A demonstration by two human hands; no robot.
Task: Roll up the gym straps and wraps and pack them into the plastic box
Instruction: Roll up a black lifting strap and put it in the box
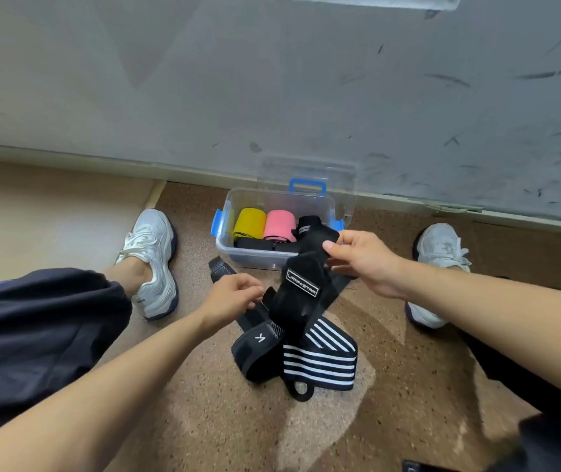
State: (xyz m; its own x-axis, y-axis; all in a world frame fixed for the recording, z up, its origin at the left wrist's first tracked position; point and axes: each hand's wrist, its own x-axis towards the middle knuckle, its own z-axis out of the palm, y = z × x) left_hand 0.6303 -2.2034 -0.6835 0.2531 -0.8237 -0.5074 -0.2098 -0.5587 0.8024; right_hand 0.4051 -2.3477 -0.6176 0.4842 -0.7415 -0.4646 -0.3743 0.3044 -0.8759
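A clear plastic box [234, 252] with blue clips stands on the floor by the wall. Inside it lie a yellow roll [250, 222], a pink roll [279, 225] and black straps. My right hand [362, 258] pinches the top of a black padded strap [301, 289] with a white logo patch, held just in front of the box. My left hand [233, 296] grips the strap's lower end. Below them on the floor lies a black wrap with white stripes [319, 362] and a black wrap with a loop [255, 349].
The box's clear lid [306, 172] with a blue handle leans against the grey scuffed wall [306, 80]. My white sneakers [151, 260] [439, 253] stand either side of the box on brown speckled floor. A black strap end [219, 269] lies left of the box.
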